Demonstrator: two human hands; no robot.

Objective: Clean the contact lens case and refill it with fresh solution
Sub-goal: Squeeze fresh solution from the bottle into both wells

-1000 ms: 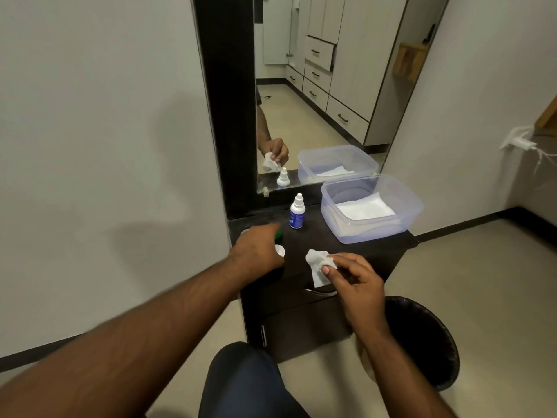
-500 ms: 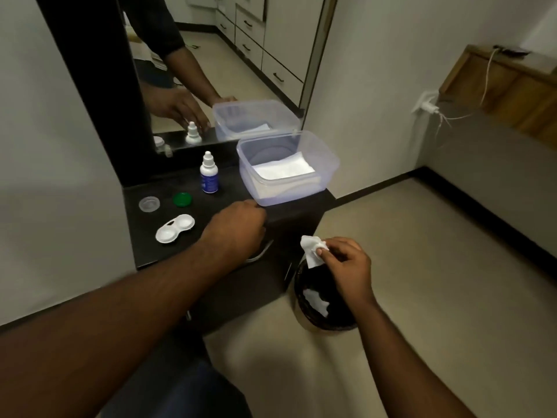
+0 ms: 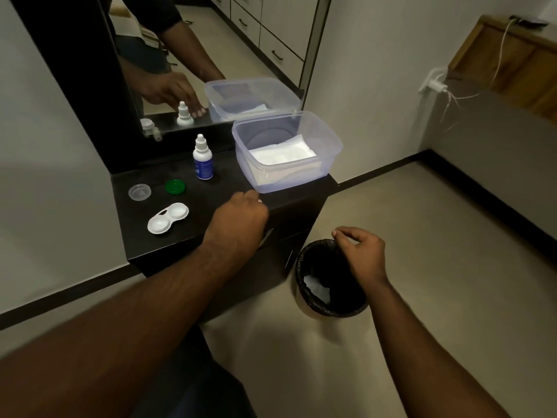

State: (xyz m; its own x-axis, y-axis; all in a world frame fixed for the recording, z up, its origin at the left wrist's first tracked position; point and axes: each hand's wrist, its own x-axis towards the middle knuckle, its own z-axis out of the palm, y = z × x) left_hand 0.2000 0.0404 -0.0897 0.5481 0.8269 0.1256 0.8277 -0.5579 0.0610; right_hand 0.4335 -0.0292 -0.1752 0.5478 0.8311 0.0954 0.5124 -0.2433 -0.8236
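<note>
A white contact lens case (image 3: 168, 218) lies uncapped on the black cabinet top (image 3: 211, 194). Its clear cap (image 3: 139, 192) and green cap (image 3: 175, 186) sit behind it. A small solution bottle (image 3: 202, 158) with a blue label stands upright near the mirror. My left hand (image 3: 239, 220) rests on the cabinet's front edge, fingers curled, holding nothing I can see. My right hand (image 3: 358, 251) hovers over the black bin (image 3: 330, 279) with loosely curled, empty fingers. Crumpled white tissue (image 3: 316, 289) lies inside the bin.
A clear plastic tub (image 3: 286, 152) with white tissues stands at the cabinet's right end. A mirror (image 3: 211, 55) rises behind the cabinet. A charger and cable (image 3: 437, 86) hang on the right wall beside a wooden shelf (image 3: 512, 58).
My right hand carried the used tissue from the cabinet to the bin and let it drop in. My left hand shifted right, off the lens case, along the cabinet edge.
</note>
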